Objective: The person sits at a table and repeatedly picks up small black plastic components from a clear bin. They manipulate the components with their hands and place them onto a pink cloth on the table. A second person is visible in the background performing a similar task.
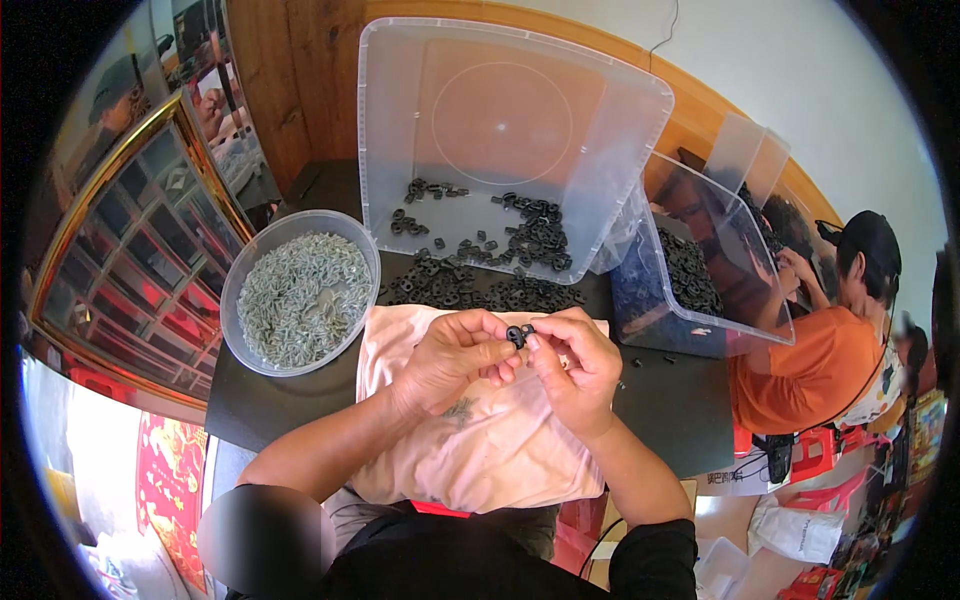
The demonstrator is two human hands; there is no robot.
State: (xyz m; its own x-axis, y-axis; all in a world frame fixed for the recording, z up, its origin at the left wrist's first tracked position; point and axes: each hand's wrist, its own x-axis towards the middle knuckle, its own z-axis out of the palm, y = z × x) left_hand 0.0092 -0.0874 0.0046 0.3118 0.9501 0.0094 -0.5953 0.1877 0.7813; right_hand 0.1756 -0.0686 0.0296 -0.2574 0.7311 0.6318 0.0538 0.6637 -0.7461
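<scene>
Panel, gold-framed, with dark, reflective rectangular panes (140,240): stands at your far left, beyond the table.

Tub, round, translucent plastic (231,312): rests at the left of your dark, flat tabletop (665,425). Contents: many small, silvery, slender metal pieces (290,300), heaped with a shallow dip toward one side. Placed just beyond your left forearm, probably so that they lie within easy reach.

Bin, large, rectangular, translucent plastic (500,130): stands behind the work area, its open side toward you. Small black moulded pieces (540,235) lie inside and on the tabletop before it, likely to let you pick without reaching over a wall.

Cloth, pale pink, soft and creased (480,460): spread beneath your hands and over your lap, perhaps to guard clothing or catch drops.

Left hand (455,350): closed in a pinch, thumb and fingertips on one small black part (515,337), held above the cloth's far portion; finer detail is too small to tell.

Right hand (580,370): thumb and forefinger closed on the same part from the other side. Two opposed pinches would seem to steady so small an item.

Box, clear-walled with a blue lower portion (650,325): holds more black pieces, right of the large bin.

Co-worker, orange top and black cap (805,375): at your far right, beside that box.
</scene>
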